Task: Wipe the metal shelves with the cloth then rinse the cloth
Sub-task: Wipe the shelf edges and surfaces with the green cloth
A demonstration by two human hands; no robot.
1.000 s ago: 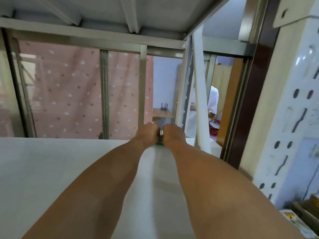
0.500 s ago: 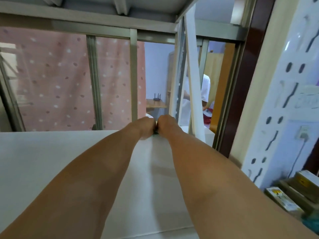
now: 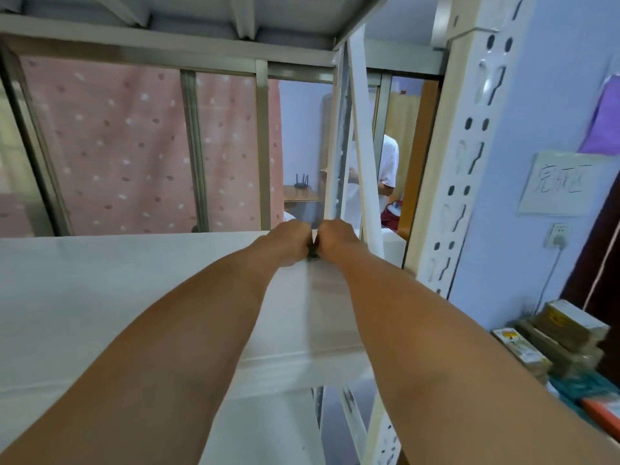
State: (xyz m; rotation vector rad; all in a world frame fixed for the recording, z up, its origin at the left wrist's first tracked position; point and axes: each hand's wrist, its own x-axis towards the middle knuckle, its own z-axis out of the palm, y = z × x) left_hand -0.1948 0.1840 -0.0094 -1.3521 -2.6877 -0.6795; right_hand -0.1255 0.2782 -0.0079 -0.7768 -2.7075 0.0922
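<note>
Both arms stretch over the white metal shelf (image 3: 100,297) toward its far right corner. My left hand (image 3: 288,241) and my right hand (image 3: 337,238) press side by side there, fists closed on a dark green cloth (image 3: 312,254). Only a small strip of the cloth shows between the knuckles; the rest is hidden under the hands. Another shelf (image 3: 201,18) hangs overhead.
A perforated white upright post (image 3: 469,162) and a diagonal brace (image 3: 364,162) stand at the right end. Behind the shelf are a glass partition with a pink dotted curtain (image 3: 117,146) and a person in white (image 3: 389,169). Stacked boxes (image 3: 563,333) lie at lower right.
The view has shifted, so the shelf's front edge and right post now show. Both hands stay together on the cloth at the far right corner, moved slightly right along the shelf.
</note>
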